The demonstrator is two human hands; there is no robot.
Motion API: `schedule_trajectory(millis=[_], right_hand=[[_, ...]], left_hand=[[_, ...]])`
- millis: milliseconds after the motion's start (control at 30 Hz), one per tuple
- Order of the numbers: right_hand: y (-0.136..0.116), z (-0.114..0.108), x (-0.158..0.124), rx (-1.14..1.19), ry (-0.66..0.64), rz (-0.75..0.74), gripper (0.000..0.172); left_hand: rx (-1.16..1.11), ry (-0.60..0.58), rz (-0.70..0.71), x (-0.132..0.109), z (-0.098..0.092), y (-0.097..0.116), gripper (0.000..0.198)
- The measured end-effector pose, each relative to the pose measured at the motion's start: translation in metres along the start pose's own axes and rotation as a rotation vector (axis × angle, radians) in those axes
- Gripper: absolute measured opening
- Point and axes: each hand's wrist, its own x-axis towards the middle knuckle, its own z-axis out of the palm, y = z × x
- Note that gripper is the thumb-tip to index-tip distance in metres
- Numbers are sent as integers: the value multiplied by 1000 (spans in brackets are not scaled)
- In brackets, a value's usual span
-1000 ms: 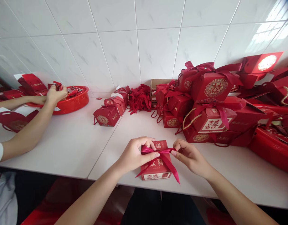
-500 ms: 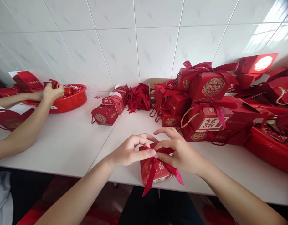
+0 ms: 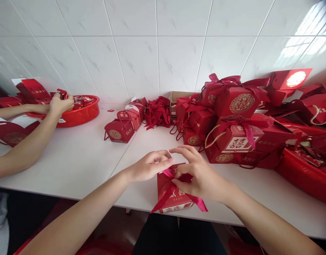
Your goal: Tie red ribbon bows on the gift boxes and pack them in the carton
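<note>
A red gift box (image 3: 171, 198) with pale lettering lies close to the table's front edge, right beneath both my hands. Across its top runs a dark red ribbon (image 3: 167, 194), its two tails hanging over the near side. My left hand (image 3: 153, 165) pinches a part of the ribbon at the box's far left, thumb against fingers. From the right, my right hand (image 3: 193, 173) reaches over the box and grips the ribbon near its middle between thumb and finger. The other fingers of that hand are raised. The knot area is partly hidden by my fingers.
Red gift boxes (image 3: 240, 102) with bows are stacked at the right, beside a red basin (image 3: 298, 180). A heap of ribbons (image 3: 159, 111) and several boxes (image 3: 120, 129) stand along the tiled wall. At left, a co-worker's hands (image 3: 60, 104) hold packets over another red basin (image 3: 80, 118).
My left hand has drawn slightly left and up, pulling a ribbon loop outward. My right hand has moved a little left, and the left ribbon tail has swung further left.
</note>
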Motion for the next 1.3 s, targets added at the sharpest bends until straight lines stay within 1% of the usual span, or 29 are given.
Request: schedule_trajectory(millis=[100, 233, 333, 500, 567, 633, 733, 800, 833, 867, 900, 1000, 1033, 1067, 1133, 1233, 1300], right_hand=[[-1, 1, 1, 32, -9, 3, 12], [-1, 0, 1, 43, -32, 22, 12], [-2, 0, 2, 43, -43, 29, 13], [-2, 1, 2, 61, -61, 50, 15], [-3, 1, 2, 58, -64, 55, 15], [-4, 0, 1, 53, -58, 55, 15], [-6, -2, 0, 36, -43, 74, 14], [-7, -3, -2, 10, -37, 106, 13], [-8, -3, -4, 0, -34, 122, 12], [-8, -3, -5, -5, -30, 137, 11], [-8, -2, -7, 0, -24, 150, 9], [-7, 1, -13, 40, -3, 199, 7], [-6, 2, -15, 51, 5, 218, 7], [-5, 3, -17, 58, 16, 235, 7], [-4, 4, -19, 62, 39, 251, 5], [-4, 2, -20, 59, 60, 234, 10], [-5, 0, -20, 61, 68, 224, 13]], left_hand=[[-26, 11, -24, 1, 0, -3, 53], [25, 42, -45, 2, 0, -3, 53], [110, 78, -41, 3, 1, 0, 54], [297, 146, 8, 7, 4, 2, 55], [268, 164, -5, 8, 4, 1, 53], [129, 150, -23, 7, 4, -3, 51], [-109, 107, -23, 3, 1, -14, 49], [-239, 86, -35, -2, -2, -25, 50], [-293, 92, -54, -4, -3, -33, 52], [-307, 123, -76, -7, -5, -41, 54], [-264, 183, -108, -10, -6, -50, 56], [-23, 410, -242, -23, -6, -76, 56], [30, 444, -276, -30, -5, -84, 54], [60, 451, -296, -37, -4, -90, 51], [70, 442, -288, -52, 0, -97, 46], [92, 495, -279, -67, 5, -101, 42], [89, 532, -304, -71, 6, -101, 41]])
